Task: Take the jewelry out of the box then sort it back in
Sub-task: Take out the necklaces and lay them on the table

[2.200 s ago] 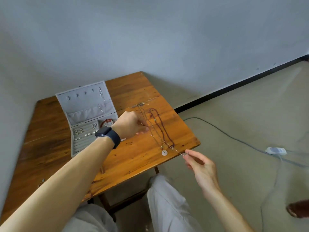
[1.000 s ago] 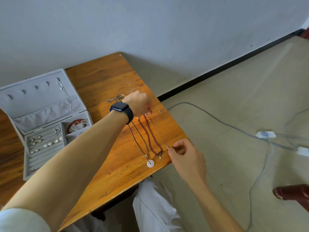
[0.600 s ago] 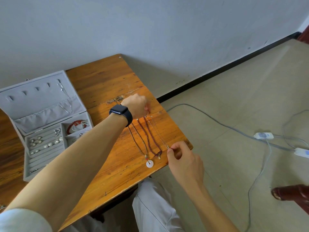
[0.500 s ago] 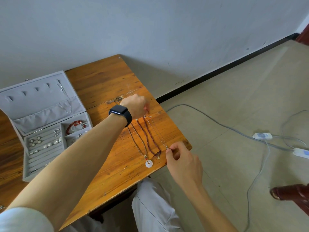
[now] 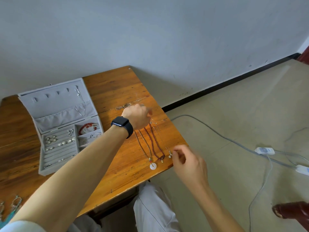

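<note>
Head view: wooden table [image 5: 115, 87] with an open grey velvet jewelry box [image 5: 55, 104] at its left, earrings and a red bead bracelet [image 5: 86, 127] inside. Right of it three necklaces lie side by side on the table: brown cord with white ring pendant [image 5: 152, 166], dark red beaded strand [image 5: 155, 144], thin silver chain [image 5: 169, 153]. Left hand [image 5: 138, 116], black smartwatch [image 5: 122, 123] on the wrist, sits over their far ends; fingers blurred, grip cannot be told. Right hand [image 5: 189, 162] is loosely curled just beside the chain's near end, holding nothing.
</note>
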The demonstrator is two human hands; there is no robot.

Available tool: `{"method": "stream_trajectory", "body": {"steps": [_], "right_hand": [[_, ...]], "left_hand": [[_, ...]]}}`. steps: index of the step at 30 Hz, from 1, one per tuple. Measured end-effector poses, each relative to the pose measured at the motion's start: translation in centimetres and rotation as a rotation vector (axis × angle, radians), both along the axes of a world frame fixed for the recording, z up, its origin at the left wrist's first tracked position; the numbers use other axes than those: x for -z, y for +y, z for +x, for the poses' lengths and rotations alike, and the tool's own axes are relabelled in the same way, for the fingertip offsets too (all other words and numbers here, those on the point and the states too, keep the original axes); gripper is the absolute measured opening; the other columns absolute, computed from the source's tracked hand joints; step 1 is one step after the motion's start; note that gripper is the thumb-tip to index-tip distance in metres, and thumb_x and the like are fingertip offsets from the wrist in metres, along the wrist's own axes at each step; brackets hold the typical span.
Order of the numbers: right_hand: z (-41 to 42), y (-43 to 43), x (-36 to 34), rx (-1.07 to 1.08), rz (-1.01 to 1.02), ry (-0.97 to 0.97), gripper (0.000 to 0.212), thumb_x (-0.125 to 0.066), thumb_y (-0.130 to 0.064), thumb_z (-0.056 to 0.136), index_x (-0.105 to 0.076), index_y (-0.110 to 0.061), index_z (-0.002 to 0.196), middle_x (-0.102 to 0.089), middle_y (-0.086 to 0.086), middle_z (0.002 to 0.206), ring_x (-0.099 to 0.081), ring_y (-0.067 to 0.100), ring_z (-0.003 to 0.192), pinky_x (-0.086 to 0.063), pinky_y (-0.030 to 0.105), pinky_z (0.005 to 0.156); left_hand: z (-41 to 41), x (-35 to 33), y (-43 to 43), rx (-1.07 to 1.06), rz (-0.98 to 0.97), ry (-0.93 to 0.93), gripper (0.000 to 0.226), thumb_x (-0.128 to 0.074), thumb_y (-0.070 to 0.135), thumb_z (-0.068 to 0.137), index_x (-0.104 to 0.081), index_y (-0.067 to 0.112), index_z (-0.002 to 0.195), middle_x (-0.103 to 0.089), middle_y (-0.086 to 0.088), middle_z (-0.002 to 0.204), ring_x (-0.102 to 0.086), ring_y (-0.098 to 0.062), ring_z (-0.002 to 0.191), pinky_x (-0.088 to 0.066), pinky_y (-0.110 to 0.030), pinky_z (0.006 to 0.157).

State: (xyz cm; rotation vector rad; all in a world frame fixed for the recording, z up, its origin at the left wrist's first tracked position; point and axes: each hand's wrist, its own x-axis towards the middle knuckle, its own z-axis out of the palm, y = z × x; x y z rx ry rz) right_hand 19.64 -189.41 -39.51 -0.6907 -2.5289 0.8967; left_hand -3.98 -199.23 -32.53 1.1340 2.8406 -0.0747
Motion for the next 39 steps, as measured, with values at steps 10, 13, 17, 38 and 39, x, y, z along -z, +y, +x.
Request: {"method": "stream_trajectory", "body": {"steps": [10, 13, 17, 38, 39], "right_hand": [[-4.4, -1.3, -4.9, -0.41, 0.283, 0.03, 0.029, -0.057, -0.026, 0.097, -0.067, -0.022, 0.124, -0.06, -0.005, 0.134, -0.048, 0.014, 0.125, -0.047, 0.031, 0.098], [-6.0, -3.6, -5.9, -0.499, 0.32, 0.037, 0.031, -0.055, -0.027, 0.099, -0.066, -0.023, 0.128, -0.058, -0.004, 0.139, -0.044, 0.015, 0.133, -0.038, 0.032, 0.11], [-8.1, -7.1, -6.7, -0.579, 0.385, 0.049, 0.033, -0.052, -0.03, 0.1, -0.063, -0.026, 0.131, -0.056, -0.005, 0.143, -0.042, 0.013, 0.137, -0.033, 0.029, 0.113], [-31.1, -16.5, -8.9, -0.467, 0.432, 0.213, 0.02, -0.074, -0.031, 0.085, -0.073, -0.021, 0.102, -0.054, 0.011, 0.139, -0.049, 0.031, 0.129, -0.053, 0.043, 0.095], [-31.8, -16.9, -8.5, -0.442, 0.421, 0.223, 0.017, -0.077, -0.03, 0.083, -0.073, -0.021, 0.096, -0.054, 0.013, 0.138, -0.05, 0.033, 0.127, -0.054, 0.045, 0.093]], "left_hand": [[7.6, -0.4, -11.1, -0.243, 0.198, -0.002, 0.05, -0.046, 0.052, 0.097, -0.049, 0.033, 0.143, -0.058, 0.0, 0.137, -0.05, -0.025, 0.128, -0.044, -0.042, 0.103], [8.7, -0.5, -14.1, -0.289, 0.223, 0.03, 0.051, -0.046, 0.05, 0.096, -0.047, 0.034, 0.144, -0.054, 0.004, 0.144, -0.047, -0.022, 0.132, -0.039, -0.042, 0.108], [9.2, -0.6, -17.9, -0.392, 0.254, 0.063, 0.053, -0.046, 0.048, 0.096, -0.042, 0.036, 0.147, -0.048, 0.004, 0.15, -0.04, -0.022, 0.139, -0.032, -0.041, 0.114], [-9.8, -5.6, -27.5, -0.538, 0.273, 0.267, 0.069, -0.046, 0.043, 0.094, -0.014, 0.037, 0.155, -0.006, -0.006, 0.167, -0.001, -0.03, 0.154, -0.008, -0.052, 0.123], [-10.6, -5.5, -27.5, -0.551, 0.281, 0.231, 0.072, -0.048, 0.043, 0.091, -0.016, 0.036, 0.155, -0.009, -0.006, 0.167, -0.002, -0.03, 0.153, -0.009, -0.052, 0.123]]}}
